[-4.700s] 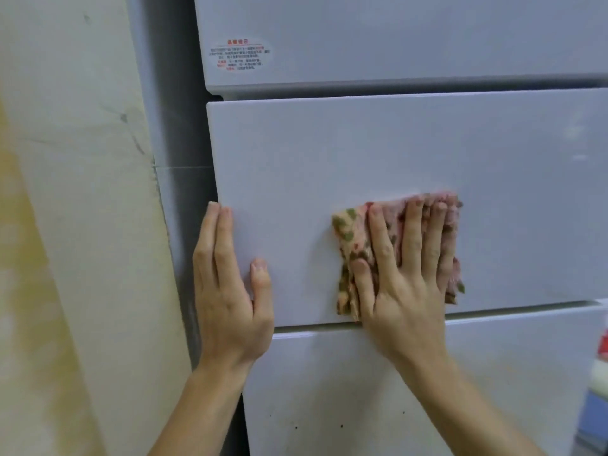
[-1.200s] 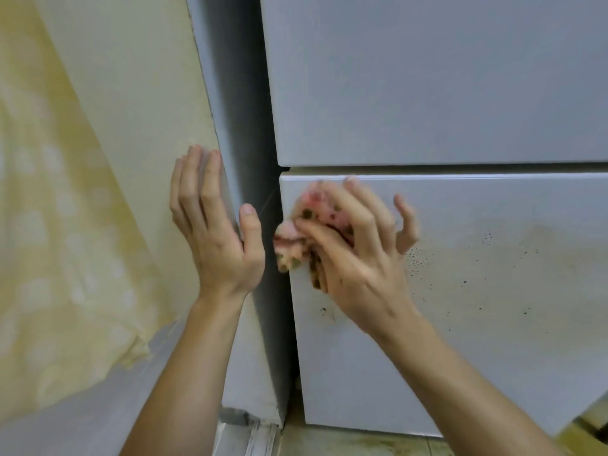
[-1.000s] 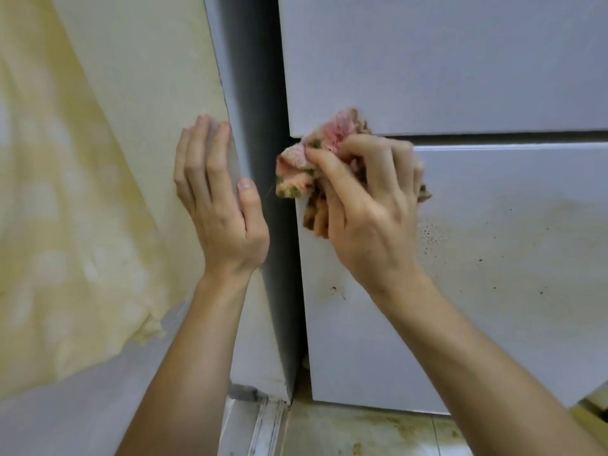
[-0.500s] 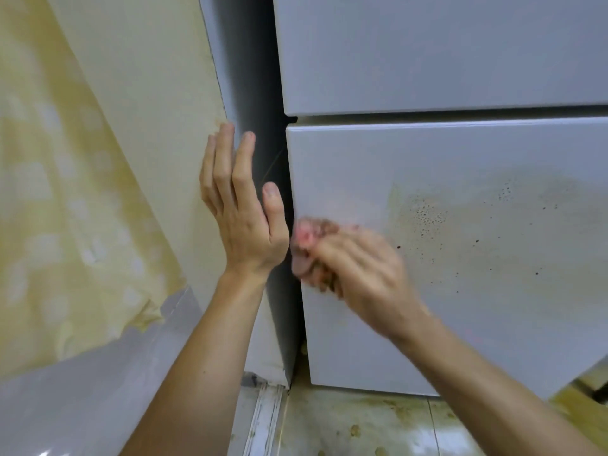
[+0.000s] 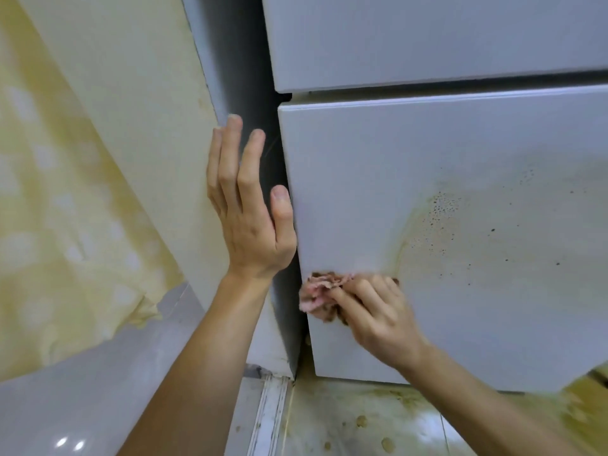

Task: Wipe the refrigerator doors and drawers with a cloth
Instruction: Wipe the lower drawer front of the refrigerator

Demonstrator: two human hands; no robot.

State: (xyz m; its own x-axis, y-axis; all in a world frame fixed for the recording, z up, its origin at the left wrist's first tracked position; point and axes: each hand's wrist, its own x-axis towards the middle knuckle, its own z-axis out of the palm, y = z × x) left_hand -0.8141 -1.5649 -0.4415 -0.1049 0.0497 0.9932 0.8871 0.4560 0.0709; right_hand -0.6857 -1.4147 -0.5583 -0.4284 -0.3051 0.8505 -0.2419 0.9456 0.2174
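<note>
Lower now, my right hand (image 5: pixel 375 319) grips one bunched cloth (image 5: pixel 320 296) at the bottom drawer (image 5: pixel 444 199)'s left edge. Left hand (image 5: pixel 248 205) flat, fingers spread, beside the fridge side.

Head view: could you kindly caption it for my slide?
Right hand wipes stained bottom drawer with cloth; left hand open.

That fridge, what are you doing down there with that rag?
A person is cleaning the fridge. Their right hand presses a bunched pink patterned cloth against the lower left part of the bottom drawer front. The left hand is open and empty, resting flat along the fridge's left side by the wall. A yellowish stain with dark specks sits to the right of the cloth, so that patch is not yet wiped.
</note>
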